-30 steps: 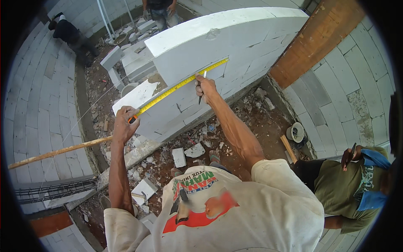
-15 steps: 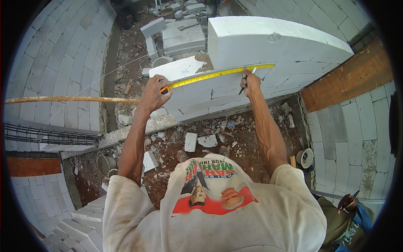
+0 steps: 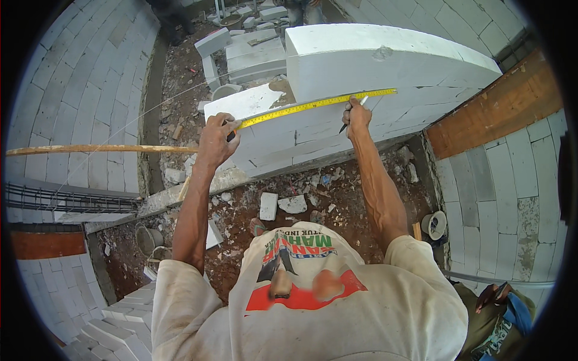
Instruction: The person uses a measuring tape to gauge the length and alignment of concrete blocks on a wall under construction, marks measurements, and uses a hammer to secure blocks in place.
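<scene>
A yellow tape measure (image 3: 301, 107) stretches across the face of a low white block wall (image 3: 271, 144). My left hand (image 3: 218, 141) is closed around its case at the left end, near the wall's top edge; most of the case is hidden by the fingers. Toward the tape's other end, my right hand (image 3: 357, 115) grips a dark-tipped pen or marker (image 3: 343, 128) with a white end, its fingers also against the tape. Behind the tape stands a taller white block section (image 3: 385, 66), with a patch of grey mortar (image 3: 283, 91) at its left.
A wooden strip (image 3: 102, 148) reaches in from the left, with a thin string above it. Blocks (image 3: 256, 57) are stacked beyond the wall. Broken block pieces (image 3: 269, 206) and buckets (image 3: 434, 225) lie on the rubble floor. Another person (image 3: 497, 313) is at lower right.
My left hand has shifted slightly left and down along with the tape case. The right hand stays at the tape with the pen. The view has moved a little.
</scene>
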